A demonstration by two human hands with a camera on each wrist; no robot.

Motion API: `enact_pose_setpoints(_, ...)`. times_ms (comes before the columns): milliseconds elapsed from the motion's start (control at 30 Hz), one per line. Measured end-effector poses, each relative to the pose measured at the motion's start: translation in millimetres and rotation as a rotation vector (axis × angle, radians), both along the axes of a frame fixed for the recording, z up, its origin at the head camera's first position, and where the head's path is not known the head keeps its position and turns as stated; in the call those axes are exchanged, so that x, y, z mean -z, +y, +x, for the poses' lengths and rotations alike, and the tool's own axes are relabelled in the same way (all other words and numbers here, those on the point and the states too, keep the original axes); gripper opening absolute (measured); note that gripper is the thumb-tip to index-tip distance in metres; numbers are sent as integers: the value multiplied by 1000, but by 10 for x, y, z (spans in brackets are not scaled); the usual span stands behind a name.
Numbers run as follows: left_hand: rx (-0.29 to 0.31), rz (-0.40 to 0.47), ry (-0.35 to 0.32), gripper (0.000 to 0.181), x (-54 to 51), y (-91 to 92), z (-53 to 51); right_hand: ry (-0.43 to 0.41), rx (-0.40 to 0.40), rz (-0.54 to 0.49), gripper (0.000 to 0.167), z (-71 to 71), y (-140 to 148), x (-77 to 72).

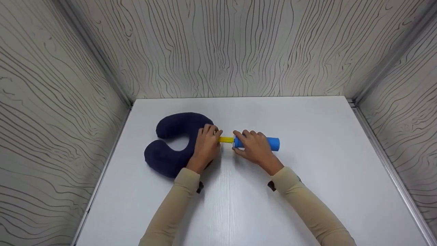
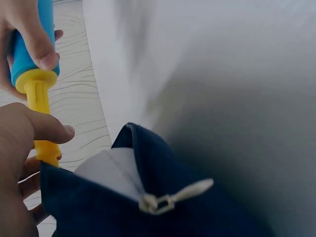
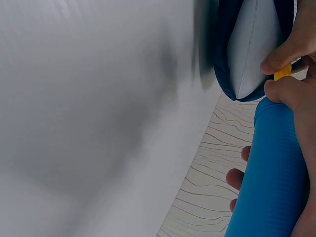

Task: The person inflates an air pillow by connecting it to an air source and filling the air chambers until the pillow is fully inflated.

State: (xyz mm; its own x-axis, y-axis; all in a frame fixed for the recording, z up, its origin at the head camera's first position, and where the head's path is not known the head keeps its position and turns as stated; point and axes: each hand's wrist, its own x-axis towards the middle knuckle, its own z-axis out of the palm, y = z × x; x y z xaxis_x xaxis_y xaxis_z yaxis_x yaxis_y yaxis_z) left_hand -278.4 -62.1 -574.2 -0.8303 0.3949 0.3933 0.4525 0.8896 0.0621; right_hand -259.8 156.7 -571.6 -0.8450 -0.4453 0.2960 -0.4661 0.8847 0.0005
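A blue hand pump (image 1: pixel 274 144) with a yellow shaft (image 1: pixel 226 139) lies crosswise between the two hands. My right hand (image 1: pixel 255 147) grips the blue barrel, thumb near its collar. With thumb and fingers, my left hand (image 1: pixel 206 145) pinches the yellow shaft where it meets a navy U-shaped neck pillow (image 1: pixel 166 161). In the left wrist view the pillow's cover is unzipped, showing a white inner (image 2: pixel 111 170) and a zip pull (image 2: pixel 192 190). The shaft's end is hidden behind the cover's edge, so I cannot tell whether it enters the pillow.
Both hands work above a white tabletop (image 1: pixel 327 191). Pale wood-grain panels (image 1: pixel 218 48) stand behind it and at both sides, with metal edging along the table's sides. The pillow takes up the left-middle of the table, its opening facing left.
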Motion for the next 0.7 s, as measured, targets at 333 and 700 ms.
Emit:
enact_pose_setpoints(333, -21, 103, -10, 33, -45, -184, 11, 59, -40, 2, 66, -40, -8, 4)
enact_pose_setpoints(700, 25, 234, -149, 27, -154, -301, 9, -5, -41, 20, 53, -52, -24, 3)
